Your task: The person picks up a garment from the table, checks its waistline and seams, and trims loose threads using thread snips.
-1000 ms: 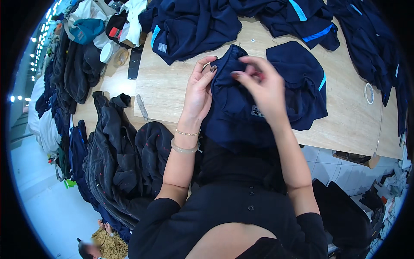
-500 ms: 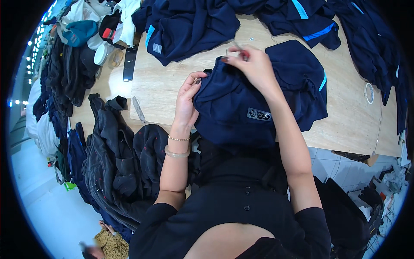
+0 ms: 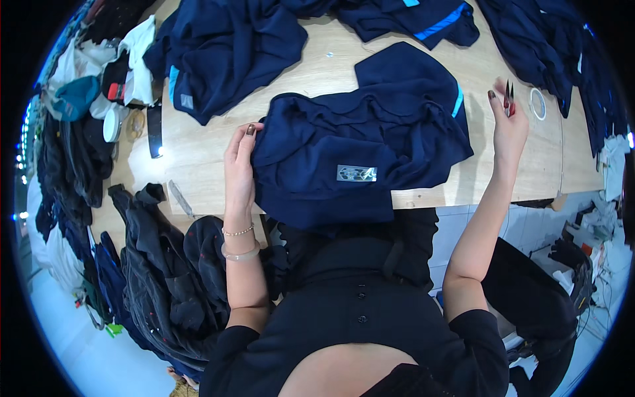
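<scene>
The left hand (image 3: 240,159) pinches the left edge of the navy garment (image 3: 301,149), which overhangs the table's (image 3: 215,145) near side, apparently to steady it. The right hand (image 3: 510,131), fingers curled round red-handled snips (image 3: 510,104), stands well apart, presumably sparing the cloth.

Garment (image 3: 301,155) on worktop (image 3: 546,155), overhanging near edge. Left hand (image 3: 239,165) at its left side. Snips (image 3: 510,108) in right hand (image 3: 511,131), rightward; ring (image 3: 538,104) beyond. Clothing (image 3: 231,56) behind.
</scene>
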The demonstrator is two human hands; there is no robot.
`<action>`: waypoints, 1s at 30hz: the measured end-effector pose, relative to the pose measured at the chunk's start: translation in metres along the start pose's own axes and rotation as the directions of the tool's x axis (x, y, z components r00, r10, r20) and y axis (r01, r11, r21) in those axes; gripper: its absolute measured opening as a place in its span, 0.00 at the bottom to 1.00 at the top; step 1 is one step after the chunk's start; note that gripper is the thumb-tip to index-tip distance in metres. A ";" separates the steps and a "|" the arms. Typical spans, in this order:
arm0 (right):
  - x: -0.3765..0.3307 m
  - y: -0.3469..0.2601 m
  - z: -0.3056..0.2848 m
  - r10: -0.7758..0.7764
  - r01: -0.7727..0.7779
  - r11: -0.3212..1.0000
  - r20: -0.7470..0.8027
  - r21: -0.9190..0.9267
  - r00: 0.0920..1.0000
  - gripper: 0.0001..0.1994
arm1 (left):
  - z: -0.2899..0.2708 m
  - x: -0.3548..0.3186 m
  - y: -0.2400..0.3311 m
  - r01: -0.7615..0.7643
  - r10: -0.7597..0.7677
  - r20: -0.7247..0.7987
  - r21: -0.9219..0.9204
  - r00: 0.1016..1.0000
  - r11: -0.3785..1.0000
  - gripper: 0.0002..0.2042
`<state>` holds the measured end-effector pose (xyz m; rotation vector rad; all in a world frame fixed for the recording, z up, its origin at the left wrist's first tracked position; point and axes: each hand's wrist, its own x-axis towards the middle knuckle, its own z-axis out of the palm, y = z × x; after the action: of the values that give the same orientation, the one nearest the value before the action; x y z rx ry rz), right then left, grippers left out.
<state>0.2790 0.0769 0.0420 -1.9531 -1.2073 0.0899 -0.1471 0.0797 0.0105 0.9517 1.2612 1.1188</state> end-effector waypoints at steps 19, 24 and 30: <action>-0.043 0.004 0.018 0.215 -0.577 0.692 0.638 0.435 0.739 0.12 | 0.153 0.067 0.001 -0.514 0.269 0.522 0.408 0.809 0.755 0.03; -0.041 0.008 0.023 0.224 -0.585 0.672 0.628 0.454 0.745 0.11 | 0.148 0.057 0.008 -0.466 0.461 0.117 0.407 0.880 0.786 0.10; -0.044 0.021 0.034 0.163 -0.512 0.668 0.566 0.540 0.808 0.11 | 0.197 -0.030 0.014 -0.674 0.367 0.566 0.640 0.739 0.370 0.07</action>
<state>0.2548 0.0593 -0.0095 -1.4860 -0.8647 1.1303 0.0484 0.0635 0.0497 2.3384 1.1958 0.7040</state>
